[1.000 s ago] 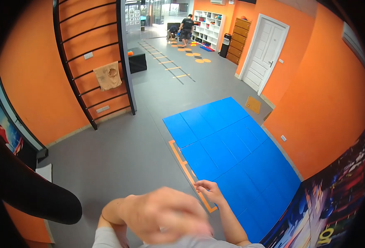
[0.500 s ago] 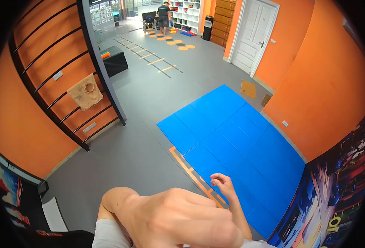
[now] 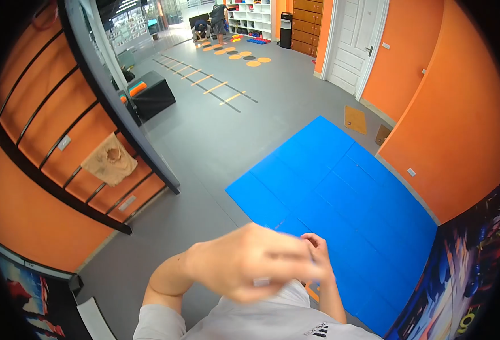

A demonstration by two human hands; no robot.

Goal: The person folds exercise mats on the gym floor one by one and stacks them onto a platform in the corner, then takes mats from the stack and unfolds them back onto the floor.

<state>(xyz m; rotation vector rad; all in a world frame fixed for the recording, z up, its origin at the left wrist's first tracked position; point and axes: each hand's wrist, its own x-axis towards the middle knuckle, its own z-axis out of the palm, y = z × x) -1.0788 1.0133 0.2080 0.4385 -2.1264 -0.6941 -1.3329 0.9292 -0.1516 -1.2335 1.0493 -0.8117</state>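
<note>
My left hand (image 3: 252,263) is raised close to the camera, its fingers curled inward and smeared by motion. A small pale patch shows at its lower edge, too blurred to identify. Just beyond its fingertips, my right hand (image 3: 319,248) is held up with bent fingers drawn together, partly covered by the left. Whether the two hands touch, I cannot tell. Anything inside either hand is hidden. Below them is my grey shirt (image 3: 250,323), and behind them lies a blue floor mat (image 3: 346,198).
Black wall bars (image 3: 63,141) with a tan cloth (image 3: 111,161) stand at left. A black box (image 3: 152,95) is farther back. Two people (image 3: 220,22) are near white shelves (image 3: 251,17). A white door (image 3: 349,48) is at right, above a brown board (image 3: 355,119) on the floor.
My left hand has risen slightly and drawn nearer my right hand, now overlapping it in view. The camera view has shifted, showing more of my shirt.
</note>
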